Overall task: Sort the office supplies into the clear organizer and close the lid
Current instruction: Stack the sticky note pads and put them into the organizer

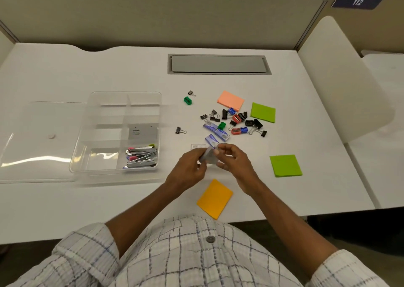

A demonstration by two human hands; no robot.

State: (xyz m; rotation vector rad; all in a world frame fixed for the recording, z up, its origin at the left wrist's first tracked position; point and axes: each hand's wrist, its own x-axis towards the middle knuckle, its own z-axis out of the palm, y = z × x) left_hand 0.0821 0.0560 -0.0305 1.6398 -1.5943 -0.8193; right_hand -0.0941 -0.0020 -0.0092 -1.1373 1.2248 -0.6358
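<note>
We pinch a small clear packet [208, 156] between our left hand [189, 169] and right hand [235, 162], fingers curled, above the worktop [131, 201], right of the open organizer [124, 93]; its lid [32, 147] lies left.

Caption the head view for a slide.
Left hand and right hand hold a small packet; staplers lie in the clear organizer, binder clips wait unsorted.

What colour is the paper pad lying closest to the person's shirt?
Orange-yellow. The paper pad shows best in the head view, the only one here.
</note>
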